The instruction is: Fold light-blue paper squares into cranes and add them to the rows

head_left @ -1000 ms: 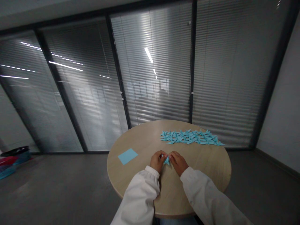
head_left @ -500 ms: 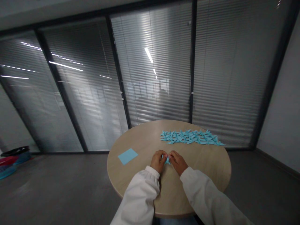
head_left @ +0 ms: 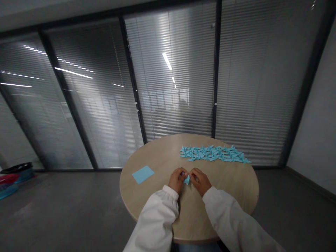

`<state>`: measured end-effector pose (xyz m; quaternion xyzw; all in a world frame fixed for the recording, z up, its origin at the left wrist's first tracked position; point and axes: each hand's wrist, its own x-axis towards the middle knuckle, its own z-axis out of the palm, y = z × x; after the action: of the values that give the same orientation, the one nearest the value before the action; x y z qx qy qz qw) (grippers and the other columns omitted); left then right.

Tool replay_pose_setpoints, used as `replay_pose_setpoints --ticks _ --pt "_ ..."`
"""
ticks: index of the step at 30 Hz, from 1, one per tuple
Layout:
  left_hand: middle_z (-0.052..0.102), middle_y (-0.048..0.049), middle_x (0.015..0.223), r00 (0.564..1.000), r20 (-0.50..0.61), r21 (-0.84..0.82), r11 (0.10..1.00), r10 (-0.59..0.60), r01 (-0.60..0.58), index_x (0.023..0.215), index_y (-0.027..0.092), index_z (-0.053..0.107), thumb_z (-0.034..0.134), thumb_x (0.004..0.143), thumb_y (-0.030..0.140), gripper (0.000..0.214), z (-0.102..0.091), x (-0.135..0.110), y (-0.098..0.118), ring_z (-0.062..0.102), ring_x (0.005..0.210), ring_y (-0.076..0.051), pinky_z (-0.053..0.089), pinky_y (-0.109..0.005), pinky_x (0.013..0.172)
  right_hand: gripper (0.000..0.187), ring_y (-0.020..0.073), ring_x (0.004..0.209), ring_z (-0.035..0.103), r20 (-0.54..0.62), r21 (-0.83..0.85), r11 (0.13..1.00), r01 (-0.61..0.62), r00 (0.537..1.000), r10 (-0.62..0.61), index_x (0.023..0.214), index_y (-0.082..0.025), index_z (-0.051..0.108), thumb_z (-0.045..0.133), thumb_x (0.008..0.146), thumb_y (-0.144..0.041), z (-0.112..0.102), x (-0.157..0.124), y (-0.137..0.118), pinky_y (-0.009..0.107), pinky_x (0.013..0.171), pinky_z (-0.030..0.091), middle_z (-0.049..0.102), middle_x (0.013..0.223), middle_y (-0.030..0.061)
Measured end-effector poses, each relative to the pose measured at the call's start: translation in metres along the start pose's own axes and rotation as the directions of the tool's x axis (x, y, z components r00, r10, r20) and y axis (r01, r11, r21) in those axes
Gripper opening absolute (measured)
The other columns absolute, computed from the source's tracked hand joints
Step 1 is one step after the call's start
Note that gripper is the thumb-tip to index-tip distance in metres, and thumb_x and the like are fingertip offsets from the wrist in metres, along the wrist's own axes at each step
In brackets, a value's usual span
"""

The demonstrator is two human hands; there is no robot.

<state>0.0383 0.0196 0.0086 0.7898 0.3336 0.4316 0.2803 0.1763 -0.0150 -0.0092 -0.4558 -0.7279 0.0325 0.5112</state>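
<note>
The head view looks forward and down across the table.

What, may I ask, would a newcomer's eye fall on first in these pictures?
Probably the long band of folded blue papers on the far right of the table. Next, perhaps, the small blue piece between the left grip and right grip, nearer the viewer. A flat blue sheet lies to their left.
</note>
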Motion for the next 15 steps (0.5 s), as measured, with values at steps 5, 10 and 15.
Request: replay_pose_setpoints --ticks 5,10,15 --pt "0.051 0.0008 0.067 0.976 -0.067 -0.248 0.951 -0.206 0.183 0.09 0.015 0.046 0.054 0.069 0.038 0.031 0.007 0.001 -0.005 0.048 0.063 -0.011 0.038 -0.023 0.061 0.015 0.0138 0.065 0.046 -0.103 -0.049 0.997 -0.067 0.993 0.062 0.071 -0.019 0.05 0.039 0.08 -0.021 0.0 0.001 0.007 0.024 0.061 0.038 0.05 0.07 0.0015" --pt "0.049 0.0053 0.061 0.91 0.028 -0.401 0.83 -0.413 0.388 0.092 0.017 0.042 0.068 0.054 0.034 0.05 0.007 0.001 -0.012 0.048 0.049 -0.008 0.038 -0.021 0.049 0.016 0.0137 0.062 0.049 -0.161 -0.053 0.993 -0.106 0.982 0.096 0.073 -0.02 0.054 0.041 0.08 -0.027 0.001 -0.001 0.011 0.024 0.06 0.04 0.054 0.07 0.0023" --pt "0.053 0.0042 0.061 0.914 -0.078 -0.504 0.807 -0.398 0.309 0.087 0.015 0.046 0.071 0.047 0.02 0.047 0.001 0.004 -0.015 0.048 0.047 -0.006 0.037 -0.019 0.047 0.019 0.0148 0.067 0.054 -0.131 0.05 0.986 -0.159 0.978 0.164 0.077 -0.02 0.056 0.041 0.081 -0.031 0.001 0.0 0.01 0.025 0.063 0.043 0.058 0.077 0.0038"
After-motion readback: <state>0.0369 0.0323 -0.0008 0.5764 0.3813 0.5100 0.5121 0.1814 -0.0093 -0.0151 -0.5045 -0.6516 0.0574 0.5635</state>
